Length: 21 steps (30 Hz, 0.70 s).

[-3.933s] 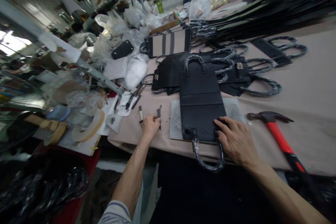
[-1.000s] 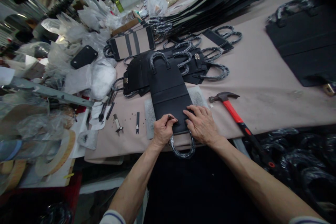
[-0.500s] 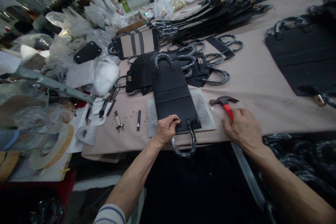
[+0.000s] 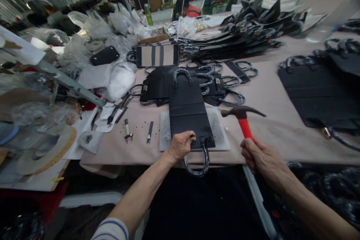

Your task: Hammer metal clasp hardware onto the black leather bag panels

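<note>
A flat black bag piece [image 4: 188, 114] lies on a grey cutting pad [image 4: 219, 129] at the table's near edge, its wrapped handle [image 4: 199, 164] hanging over the edge. My left hand [image 4: 181, 145] is closed on a small metal punch [image 4: 192, 134] held upright on the bag's near corner. My right hand [image 4: 260, 155] grips the red handle of a hammer [image 4: 243, 118], lifted above the table to the right of the pad.
Loose punches [image 4: 128, 129] and small tools lie left of the pad. More black bag pieces [image 4: 317, 93] and handles cover the beige table [image 4: 270, 101]. Plastic wrapping and clutter [image 4: 112, 45] fill the left. A person sits far behind.
My right hand left the bag, took hold of the hammer lying to the right and raised it off the table. My left hand fetched the punch earlier and keeps it on the bag.
</note>
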Each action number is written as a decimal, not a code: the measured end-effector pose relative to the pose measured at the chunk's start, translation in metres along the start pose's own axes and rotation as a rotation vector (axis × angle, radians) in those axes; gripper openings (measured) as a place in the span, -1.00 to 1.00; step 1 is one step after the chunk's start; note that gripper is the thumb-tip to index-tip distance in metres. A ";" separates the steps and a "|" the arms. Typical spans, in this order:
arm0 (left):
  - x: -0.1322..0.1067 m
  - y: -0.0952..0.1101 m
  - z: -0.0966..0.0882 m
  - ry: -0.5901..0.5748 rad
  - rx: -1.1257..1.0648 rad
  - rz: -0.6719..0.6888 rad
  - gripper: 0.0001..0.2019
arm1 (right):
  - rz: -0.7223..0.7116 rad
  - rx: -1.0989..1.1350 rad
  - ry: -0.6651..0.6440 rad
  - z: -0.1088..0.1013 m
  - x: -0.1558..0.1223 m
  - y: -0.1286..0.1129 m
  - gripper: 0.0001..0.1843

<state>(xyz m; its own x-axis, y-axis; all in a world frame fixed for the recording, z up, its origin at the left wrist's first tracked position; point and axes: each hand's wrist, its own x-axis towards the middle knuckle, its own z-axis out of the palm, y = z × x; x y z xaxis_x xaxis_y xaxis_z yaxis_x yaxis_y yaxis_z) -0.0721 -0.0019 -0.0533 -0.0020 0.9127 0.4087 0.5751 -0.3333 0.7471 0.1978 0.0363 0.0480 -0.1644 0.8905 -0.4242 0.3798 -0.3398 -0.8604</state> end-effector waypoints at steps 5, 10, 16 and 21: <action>-0.001 -0.002 0.001 -0.002 0.016 -0.008 -0.88 | -0.734 -0.687 0.139 0.014 -0.015 -0.035 -0.63; -0.003 -0.002 0.001 -0.026 0.035 -0.037 -0.88 | -0.898 -0.968 0.022 0.017 -0.019 -0.051 -0.70; -0.002 0.000 0.001 -0.015 0.023 -0.012 -0.86 | -0.892 -0.714 0.277 0.018 -0.023 -0.046 -0.67; -0.001 -0.003 0.001 -0.012 0.013 -0.007 -0.85 | -0.763 -0.839 0.057 0.019 -0.021 -0.049 -0.66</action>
<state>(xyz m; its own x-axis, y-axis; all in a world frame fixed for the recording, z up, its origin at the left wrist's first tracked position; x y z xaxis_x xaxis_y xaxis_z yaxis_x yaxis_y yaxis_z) -0.0734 -0.0015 -0.0562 0.0039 0.9179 0.3968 0.5855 -0.3238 0.7432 0.1655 0.0286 0.0939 -0.5810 0.7977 0.1617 0.6913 0.5885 -0.4192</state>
